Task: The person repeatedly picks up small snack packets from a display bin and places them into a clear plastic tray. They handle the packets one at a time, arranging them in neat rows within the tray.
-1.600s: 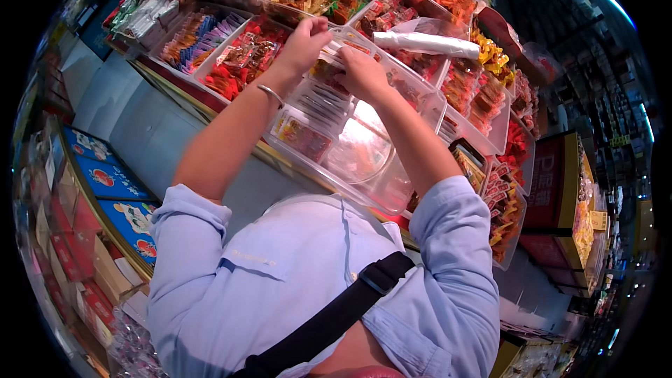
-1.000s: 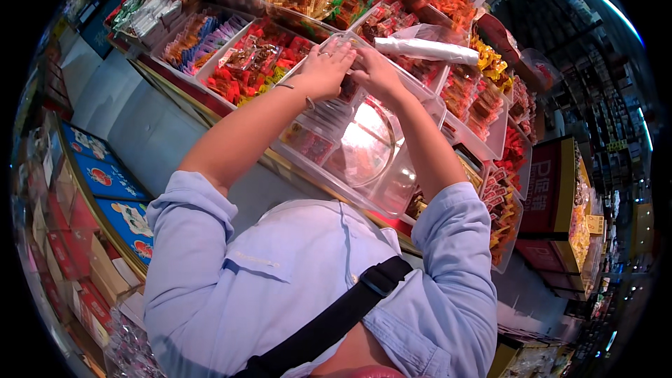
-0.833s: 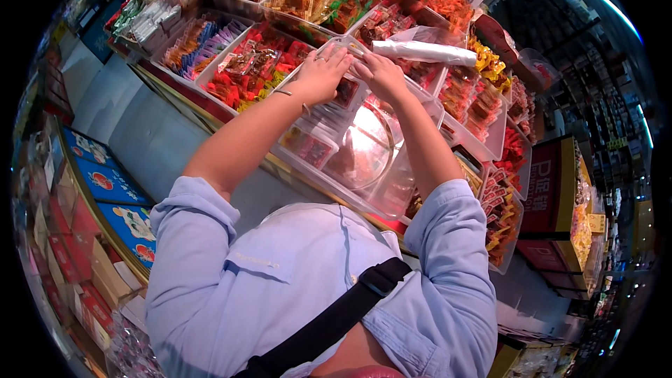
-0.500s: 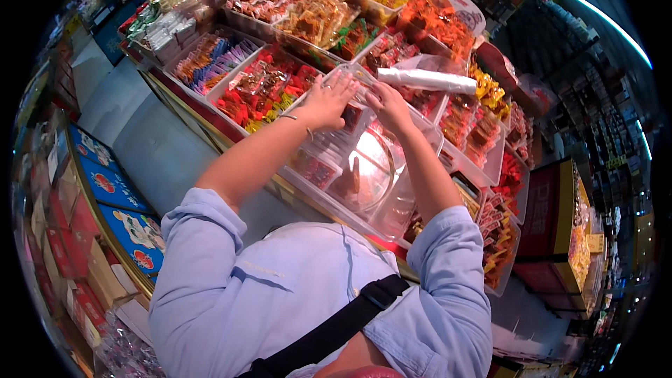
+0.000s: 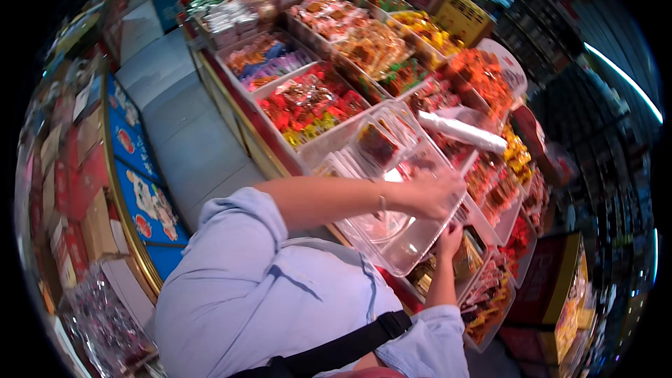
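I am locating the clear, rectangular, compartmented plastic tray on the near side of the display, between the red and yellow film-wrapped packets to its left and the dark box of gold-coloured packets to its right. Its far part is containing a dark reddish-brown block in clear film.

Grip status: my left hand, a bare hand with a bracelet at the wrist, is lying across the tray at its right rim. Its fingers are blurring; I am unable to tell whether they are closing on anything. My right hand, bare and thumb upward, is standing just outside that rim, near the dark box. I am unable to tell whether it is gripping or merely touching.

Handling: I am judging the tray to be light and fairly stiff, its thin walls flexing under a one-sided pull and its corners being prone to cracking. Smooth plastic is probably offering little friction. I am rating opposite rims as the soundest hold, with fingers hooking under the lip and pressure staying even.
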The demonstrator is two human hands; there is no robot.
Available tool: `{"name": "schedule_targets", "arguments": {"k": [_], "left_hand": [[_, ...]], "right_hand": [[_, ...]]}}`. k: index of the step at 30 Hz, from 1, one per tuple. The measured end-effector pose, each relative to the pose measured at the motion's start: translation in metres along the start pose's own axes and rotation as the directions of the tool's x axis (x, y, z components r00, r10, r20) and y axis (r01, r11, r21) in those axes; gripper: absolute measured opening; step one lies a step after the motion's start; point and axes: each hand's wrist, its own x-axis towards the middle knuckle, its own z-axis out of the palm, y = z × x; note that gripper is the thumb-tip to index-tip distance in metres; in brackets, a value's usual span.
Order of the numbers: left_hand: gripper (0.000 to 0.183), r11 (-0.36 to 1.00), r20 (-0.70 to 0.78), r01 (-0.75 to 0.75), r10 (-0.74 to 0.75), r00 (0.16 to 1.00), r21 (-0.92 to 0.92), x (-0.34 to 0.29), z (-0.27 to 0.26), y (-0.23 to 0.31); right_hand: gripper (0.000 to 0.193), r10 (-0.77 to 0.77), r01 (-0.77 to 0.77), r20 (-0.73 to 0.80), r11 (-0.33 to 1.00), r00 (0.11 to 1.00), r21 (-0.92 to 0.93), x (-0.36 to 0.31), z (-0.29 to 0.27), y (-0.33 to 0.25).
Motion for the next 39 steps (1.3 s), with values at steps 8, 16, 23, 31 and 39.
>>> {"name": "schedule_targets", "arguments": {"k": [8, 16, 23, 31, 39], "left_hand": [[0.053, 0.904, -0.032, 0.149, -0.177, 0.984, -0.401, 0.021, 0.039, -0.034], [0.043, 0.925, -0.173, 0.069, -0.142, 0.975, -0.373, 0.031, 0.046, -0.038], [0.033, 0.722, -0.094, 0.064, -0.177, 0.98, -0.689, 0.024, 0.038, -0.058], [0.032, 0.613, 0.081, 0.149, -0.137, 0.987, -0.776, 0.021, 0.03, -0.017], [0.038, 0.492, 0.192, 0.233, -0.134, 0.972, -0.839, 0.02, 0.024, -0.011]], "right_hand": [[0.062, -0.049, 0.062, 0.042, 0.911, 0.998, -0.409, -0.057, 0.017, -0.03], [0.031, 0.039, 0.216, 0.404, 0.796, 0.914, -0.566, -0.044, -0.013, -0.018], [0.036, 0.29, -0.33, 0.185, 0.914, 0.939, 0.238, -0.01, -0.034, -0.012], [0.022, 0.134, -0.25, 0.243, 0.04, 0.961, 0.967, -0.012, -0.103, -0.124], [0.026, -0.033, -0.329, 0.328, -0.023, 0.944, 0.944, -0.016, -0.108, -0.155]]}}
